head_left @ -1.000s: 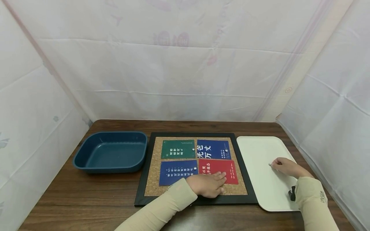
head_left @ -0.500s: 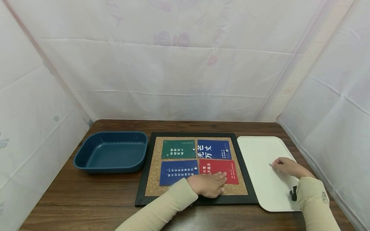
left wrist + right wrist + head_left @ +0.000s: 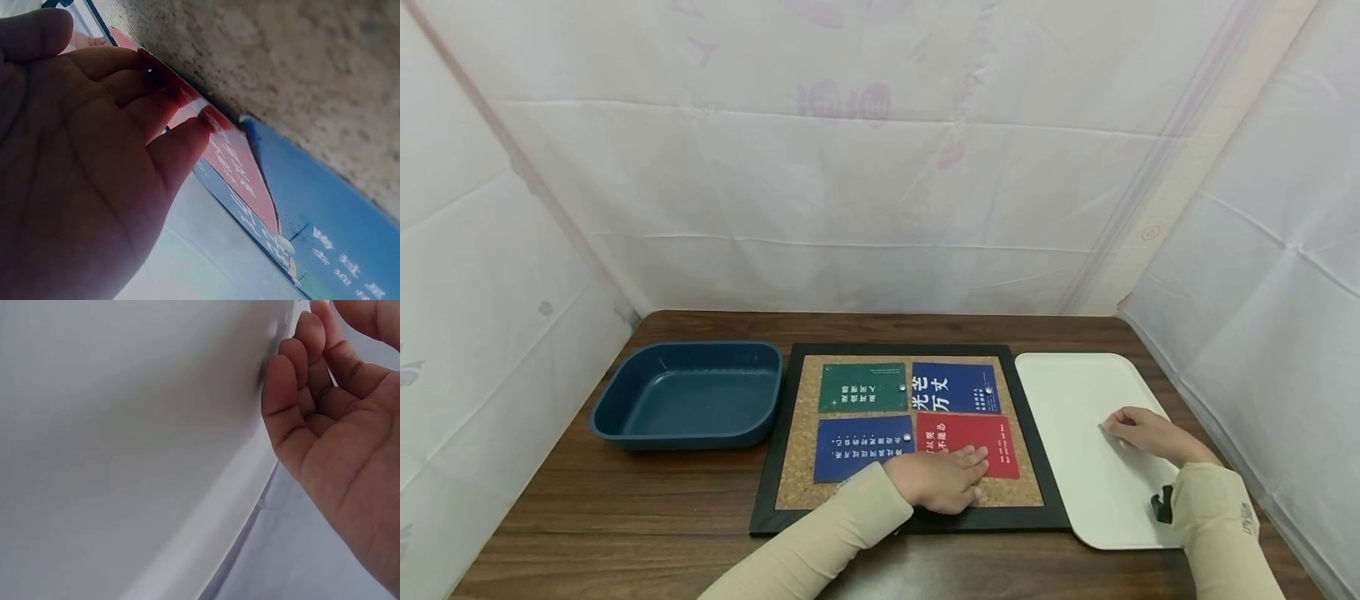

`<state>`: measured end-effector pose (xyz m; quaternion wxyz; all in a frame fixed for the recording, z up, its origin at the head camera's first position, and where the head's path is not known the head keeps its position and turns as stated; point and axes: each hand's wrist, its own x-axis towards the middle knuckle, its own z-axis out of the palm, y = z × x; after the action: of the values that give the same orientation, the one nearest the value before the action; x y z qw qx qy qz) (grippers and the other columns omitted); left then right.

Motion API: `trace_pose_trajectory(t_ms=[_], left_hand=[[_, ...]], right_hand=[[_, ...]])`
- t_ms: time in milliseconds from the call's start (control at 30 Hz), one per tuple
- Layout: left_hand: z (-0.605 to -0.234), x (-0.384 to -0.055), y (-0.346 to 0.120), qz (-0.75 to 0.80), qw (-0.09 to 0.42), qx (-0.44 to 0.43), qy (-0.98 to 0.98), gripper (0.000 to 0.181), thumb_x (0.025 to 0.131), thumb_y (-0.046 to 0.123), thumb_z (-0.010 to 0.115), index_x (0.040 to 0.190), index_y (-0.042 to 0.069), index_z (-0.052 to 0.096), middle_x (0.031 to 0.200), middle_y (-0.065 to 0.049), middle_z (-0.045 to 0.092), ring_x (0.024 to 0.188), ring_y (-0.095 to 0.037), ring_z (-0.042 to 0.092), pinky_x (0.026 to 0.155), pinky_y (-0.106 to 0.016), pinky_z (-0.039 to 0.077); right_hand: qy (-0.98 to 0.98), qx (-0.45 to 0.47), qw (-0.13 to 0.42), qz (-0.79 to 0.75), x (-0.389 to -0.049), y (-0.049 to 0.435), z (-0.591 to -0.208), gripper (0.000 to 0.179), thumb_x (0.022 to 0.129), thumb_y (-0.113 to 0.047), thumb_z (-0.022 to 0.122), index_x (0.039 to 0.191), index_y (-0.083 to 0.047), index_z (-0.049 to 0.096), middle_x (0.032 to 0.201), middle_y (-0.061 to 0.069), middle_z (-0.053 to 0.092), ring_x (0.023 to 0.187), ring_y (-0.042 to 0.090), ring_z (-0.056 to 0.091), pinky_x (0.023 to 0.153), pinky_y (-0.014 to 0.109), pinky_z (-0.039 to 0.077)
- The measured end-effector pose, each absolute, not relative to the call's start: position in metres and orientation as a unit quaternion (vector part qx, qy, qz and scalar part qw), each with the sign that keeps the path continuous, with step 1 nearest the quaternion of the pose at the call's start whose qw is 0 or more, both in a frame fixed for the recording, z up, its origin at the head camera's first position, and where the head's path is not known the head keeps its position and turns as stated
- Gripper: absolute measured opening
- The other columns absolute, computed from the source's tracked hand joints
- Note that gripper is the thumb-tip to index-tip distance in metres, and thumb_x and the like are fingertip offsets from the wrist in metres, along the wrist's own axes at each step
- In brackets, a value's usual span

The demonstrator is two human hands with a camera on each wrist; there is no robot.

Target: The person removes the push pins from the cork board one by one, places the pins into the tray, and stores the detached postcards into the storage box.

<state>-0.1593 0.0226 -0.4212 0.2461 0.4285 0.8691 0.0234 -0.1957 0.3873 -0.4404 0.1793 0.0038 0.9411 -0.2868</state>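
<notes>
White sheeting [image 3: 850, 183] walls in the brown table [image 3: 587, 508]. A blue bin [image 3: 692, 404] stands left of the cork board [image 3: 797, 450], which bears a green card [image 3: 862, 400], two blue cards [image 3: 850, 454] and a red card [image 3: 972, 431]. The left hand [image 3: 937, 482], fingers straight, rests on the red card, covering its lower part. Over the tray [image 3: 1063, 433], the right hand [image 3: 1150, 435] has bent fingers at a tiny speck [image 3: 1102, 427]; I cannot tell whether they pinch it.
</notes>
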Motion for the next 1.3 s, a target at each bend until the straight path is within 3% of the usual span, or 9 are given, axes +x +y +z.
trace_pose_trajectory(t_ms=[333,700,1033,1300], left_hand=[[-0.420,-0.159,0.021,0.033,0.253,0.423,0.869,0.053,0.104,0.037,0.035,0.152,0.017,0.030,0.161,0.005,0.019,0.149,-0.010,0.015,0.119,-0.022,0.019],[-0.420,-0.159,0.022,0.034,0.252,0.423,0.870,0.053,0.103,0.037,0.035,0.152,0.017,0.029,0.161,0.005,0.019,0.149,-0.010,0.015,0.119,-0.022,0.019],[-0.419,-0.159,0.022,0.034,0.253,0.425,0.868,0.053,0.104,0.037,0.035,0.152,0.017,0.030,0.161,0.005,0.019,0.149,-0.010,0.015,0.119,-0.021,0.019],[-0.421,-0.159,0.022,0.037,0.250,0.424,0.870,0.053,0.103,0.038,0.035,0.152,0.017,0.030,0.161,0.005,0.019,0.149,-0.010,0.015,0.119,-0.022,0.019]], right_hand=[[0.943,-0.018,0.160,-0.292,-0.196,0.378,-0.433,0.033,0.100,-0.026,0.050,0.107,0.004,0.058,0.089,0.005,0.057,0.082,0.014,0.049,0.068,0.026,0.044],[0.916,-0.047,0.166,-0.363,-0.196,0.361,-0.430,0.049,0.102,-0.032,0.047,0.133,0.007,0.048,0.111,0.013,0.062,0.094,0.016,0.056,0.080,0.030,0.049],[0.879,-0.047,0.178,-0.439,-0.196,0.341,-0.428,0.052,0.103,-0.030,0.045,0.139,0.006,0.042,0.127,0.022,0.057,0.112,0.026,0.060,0.093,0.035,0.054],[0.847,-0.046,0.198,-0.492,-0.198,0.321,-0.425,0.055,0.103,-0.030,0.044,0.140,0.010,0.039,0.128,0.025,0.057,0.112,0.026,0.062,0.093,0.036,0.054]])
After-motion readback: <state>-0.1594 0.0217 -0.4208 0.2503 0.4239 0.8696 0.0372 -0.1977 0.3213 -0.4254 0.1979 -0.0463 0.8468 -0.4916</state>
